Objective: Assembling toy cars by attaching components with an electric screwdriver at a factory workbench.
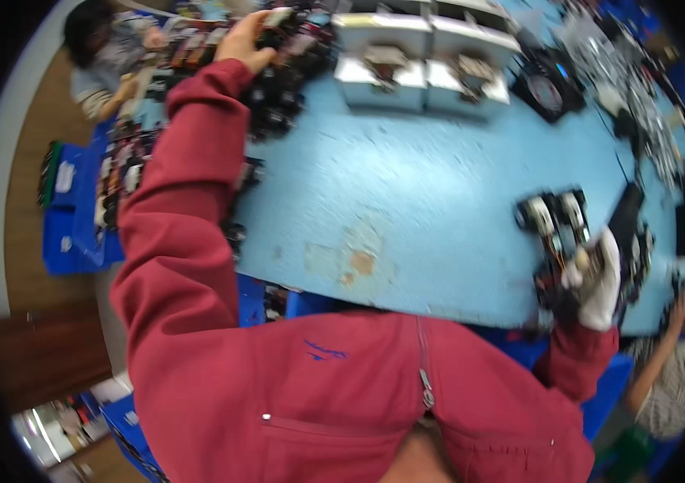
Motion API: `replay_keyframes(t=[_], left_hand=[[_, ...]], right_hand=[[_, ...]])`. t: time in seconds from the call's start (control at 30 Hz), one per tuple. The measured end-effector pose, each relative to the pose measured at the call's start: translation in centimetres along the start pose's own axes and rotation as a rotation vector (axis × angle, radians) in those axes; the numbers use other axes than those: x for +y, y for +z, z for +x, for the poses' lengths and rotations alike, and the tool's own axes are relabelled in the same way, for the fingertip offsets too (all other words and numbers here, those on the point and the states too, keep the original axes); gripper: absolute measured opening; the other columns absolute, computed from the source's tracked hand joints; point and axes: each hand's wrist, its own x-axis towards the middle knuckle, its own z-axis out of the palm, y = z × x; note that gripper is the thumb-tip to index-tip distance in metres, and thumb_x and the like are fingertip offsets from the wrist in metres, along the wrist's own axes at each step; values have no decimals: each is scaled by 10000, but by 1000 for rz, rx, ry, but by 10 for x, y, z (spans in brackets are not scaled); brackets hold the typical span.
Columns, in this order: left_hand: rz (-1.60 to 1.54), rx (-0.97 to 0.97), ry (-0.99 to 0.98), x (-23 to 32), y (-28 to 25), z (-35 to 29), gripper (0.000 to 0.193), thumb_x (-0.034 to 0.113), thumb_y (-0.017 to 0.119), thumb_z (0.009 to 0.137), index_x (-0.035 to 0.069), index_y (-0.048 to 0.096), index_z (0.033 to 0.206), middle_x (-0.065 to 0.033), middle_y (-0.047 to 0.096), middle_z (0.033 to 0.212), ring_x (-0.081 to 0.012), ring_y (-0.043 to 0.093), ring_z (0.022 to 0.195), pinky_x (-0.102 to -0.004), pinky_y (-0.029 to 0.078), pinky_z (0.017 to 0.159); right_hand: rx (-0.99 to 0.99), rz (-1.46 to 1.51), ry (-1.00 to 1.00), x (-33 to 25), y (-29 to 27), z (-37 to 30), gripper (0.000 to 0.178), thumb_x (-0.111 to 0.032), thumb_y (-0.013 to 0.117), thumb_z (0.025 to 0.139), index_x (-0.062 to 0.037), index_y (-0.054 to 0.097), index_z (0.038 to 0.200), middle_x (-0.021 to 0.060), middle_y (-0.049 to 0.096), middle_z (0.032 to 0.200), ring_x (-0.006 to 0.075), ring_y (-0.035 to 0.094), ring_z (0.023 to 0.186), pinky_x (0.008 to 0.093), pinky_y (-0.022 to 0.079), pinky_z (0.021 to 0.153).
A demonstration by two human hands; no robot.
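My bare left hand [244,47] is stretched to the far left, its fingers closed round a small black unit with a pale top [278,22]. Beneath and beside it lies a crowded pile of similar dark units [274,101]. At the right, my right hand [598,280] wears a white glove with bare fingertips showing. Its fingers are curled together low over the table's near right edge; what they hold is hard to make out. Just beyond it stand two black-and-white units [553,213] with thin coloured wires.
Two white box-like fixtures [382,80] with metal parts stand at the back of the blue table [391,177]. A black fan-like device [548,90] and clear plastic bags [600,56] lie at the back right. Blue bins [72,233] stand left. Other people work at far left and right.
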Motion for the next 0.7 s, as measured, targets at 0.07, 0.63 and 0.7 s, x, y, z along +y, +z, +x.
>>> replay_keyframes(t=[0.07,0.63,0.7], left_hand=[[69,-105,-18,-17,16,-8,621,248,695,698,105,453,1251,-141,535,1201,-293,512,1112,-356,404,940],[-779,-106,816,362,94,-157,392,-20,642,669,52,554,1044,-112,550,1078,-297,531,1006,-364,469,838],[-653,-100,928,384,106,-161,341,46,576,721,70,538,1059,-84,537,1092,-251,510,1049,-330,441,842]], right_hand=[[51,-195,93,-3,-11,7,301,-367,559,853,-86,505,758,-7,438,539,85,416,383,211,302,365],[-311,-1295,87,4,-6,96,290,-248,753,636,-36,595,756,17,511,551,94,471,425,239,351,387],[-391,-1265,118,11,4,91,296,-250,773,620,-46,597,744,20,504,543,98,454,412,243,331,379]])
